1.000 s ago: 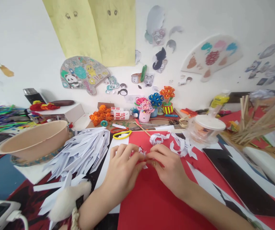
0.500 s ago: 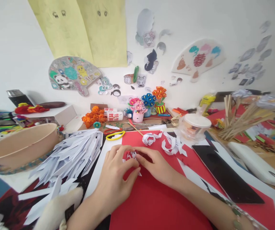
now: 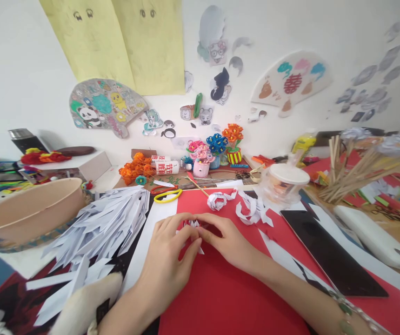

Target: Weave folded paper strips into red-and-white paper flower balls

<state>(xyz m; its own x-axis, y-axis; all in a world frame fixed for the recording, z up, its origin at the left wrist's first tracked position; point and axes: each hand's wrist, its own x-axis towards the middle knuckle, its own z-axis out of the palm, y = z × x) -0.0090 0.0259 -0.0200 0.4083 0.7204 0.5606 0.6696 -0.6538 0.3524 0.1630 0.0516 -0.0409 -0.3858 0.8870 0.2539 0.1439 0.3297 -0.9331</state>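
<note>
Over a red paper sheet (image 3: 235, 298), both hands meet fingertip to fingertip around a small folded white paper piece (image 3: 194, 223). My left hand (image 3: 170, 251) is closed, its thumb and index finger pinching the paper from the left. From the other side, my right hand (image 3: 226, 237) pinches it with thumb and fingers. The fingers hide most of the paper; a small white tip shows below them. Just beyond the hands lie a curled white paper flower (image 3: 216, 201) on a stick and some zigzag white paper strips (image 3: 252, 209).
A heap of folded white paper strips (image 3: 105, 223) and a beige bowl (image 3: 29, 204) are on the left. Yellow-handled scissors (image 3: 168, 196) lie beyond. To the right are a black tablet-like slab (image 3: 329, 251), a lidded plastic cup (image 3: 287, 179) and wooden sticks (image 3: 346, 172).
The fingers have shifted slightly around the paper, and the left index finger has curled a little lower over it. The camera view has moved slightly. Both hands keep their hold.
</note>
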